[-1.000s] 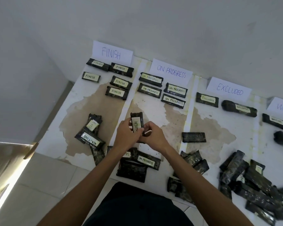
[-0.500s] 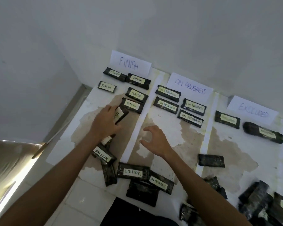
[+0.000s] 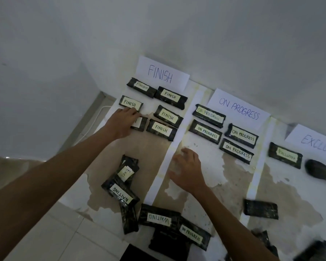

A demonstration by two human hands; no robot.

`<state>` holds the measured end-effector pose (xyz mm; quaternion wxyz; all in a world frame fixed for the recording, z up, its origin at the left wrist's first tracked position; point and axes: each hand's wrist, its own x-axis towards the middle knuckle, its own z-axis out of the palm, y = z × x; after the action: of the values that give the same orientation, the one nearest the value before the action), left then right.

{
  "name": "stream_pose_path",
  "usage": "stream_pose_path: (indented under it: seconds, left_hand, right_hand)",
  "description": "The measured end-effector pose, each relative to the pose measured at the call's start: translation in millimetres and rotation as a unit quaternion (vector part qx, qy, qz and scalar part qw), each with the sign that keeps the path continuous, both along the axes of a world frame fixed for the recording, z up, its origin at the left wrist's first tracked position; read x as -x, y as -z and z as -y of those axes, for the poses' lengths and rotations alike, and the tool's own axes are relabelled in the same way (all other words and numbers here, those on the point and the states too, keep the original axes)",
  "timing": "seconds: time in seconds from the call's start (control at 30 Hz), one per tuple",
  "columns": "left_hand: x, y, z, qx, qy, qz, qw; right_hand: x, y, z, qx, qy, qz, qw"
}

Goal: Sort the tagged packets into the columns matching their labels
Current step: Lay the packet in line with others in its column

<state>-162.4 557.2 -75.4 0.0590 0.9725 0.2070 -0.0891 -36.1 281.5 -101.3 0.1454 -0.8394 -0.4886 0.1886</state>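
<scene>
A dark packet tagged FINISH [image 3: 140, 124] lies on the table in the FINISH column, left of another FINISH packet [image 3: 161, 129]. My left hand [image 3: 123, 122] covers its left end and holds it, fingers along its top edge. My right hand [image 3: 188, 171] hovers over the strip between the FINISH and ON PROGRESS columns, fingers spread and holding nothing. Paper signs FINISH [image 3: 162, 74], ON PROGRESS [image 3: 239, 108] and EXCLUDED [image 3: 318, 144] head the columns. Several sorted packets lie under each sign.
Unsorted packets lie near me: one tagged EXC [image 3: 126, 172], two tagged WAITING [image 3: 120, 193] [image 3: 158, 216] and one ON PROGRESS [image 3: 191, 236]. A face-down packet [image 3: 260, 209] lies in the EXCLUDED column. More dark packets sit at the lower right. The wall stands behind the signs.
My left hand carried the FINISH packet from in front of me up and left into the FINISH column. My right hand let go of it and now hovers.
</scene>
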Motion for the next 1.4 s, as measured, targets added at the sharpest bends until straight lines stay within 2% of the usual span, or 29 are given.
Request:
stream_pose_path:
  seconds: [0.27, 0.37, 0.47, 0.57, 0.7, 0.8, 0.93, 1.0, 1.07, 1.2, 1.3, 1.4]
  left_hand:
    - [6.0, 1.3, 7.6, 0.027, -0.047, 0.062, 0.997]
    - [18.9, -1.7, 14.5, 0.085, -0.122, 0.116, 0.982]
    - [38.6, -8.1, 38.0, 0.157, -0.238, 0.167, 0.944]
    - [62.7, -11.8, 74.1, 0.226, -0.318, 0.109, 0.914]
    - [89.3, -3.9, 119.3, 0.214, -0.311, 0.047, 0.925]
    - [92.2, -1.0, 137.1, 0.210, -0.326, 0.057, 0.920]
    - [84.8, -7.4, 140.7, 0.188, -0.300, 0.053, 0.934]
    - [80.7, -13.6, 137.3, 0.201, -0.316, 0.071, 0.925]
    - [75.6, -21.3, 134.5, 0.227, -0.349, 0.120, 0.901]
    - [64.8, -37.1, 132.8, 0.299, -0.418, 0.234, 0.826]
    - [59.0, -43.2, 139.8, 0.340, -0.450, 0.262, 0.783]
    - [52.0, -43.0, 153.8, 0.423, -0.500, 0.290, 0.697]
  right_hand:
    - [-2.8, -3.5, -0.7, 0.020, -0.006, -0.010, 1.000]
    - [-5.4, -10.9, -1.7, 0.040, -0.022, -0.031, 0.998]
    - [-6.6, -17.2, -3.0, 0.062, -0.035, -0.043, 0.996]
    - [-2.3, -19.5, 0.8, 0.072, -0.042, -0.044, 0.996]
    - [7.4, -19.4, 9.8, 0.076, -0.054, -0.043, 0.995]
    - [13.2, -22.5, 15.1, 0.088, -0.043, -0.067, 0.993]
    - [19.5, -27.9, 22.7, 0.098, -0.025, -0.099, 0.990]
    - [23.0, -31.6, 25.8, 0.092, -0.014, -0.118, 0.989]
    - [26.5, -34.6, 29.5, 0.085, -0.010, -0.135, 0.987]
    - [35.4, -43.1, 35.3, 0.037, 0.020, -0.211, 0.977]
    - [43.9, -52.3, 34.0, -0.008, 0.054, -0.264, 0.963]
    - [54.2, -60.9, 29.1, -0.070, 0.069, -0.271, 0.958]
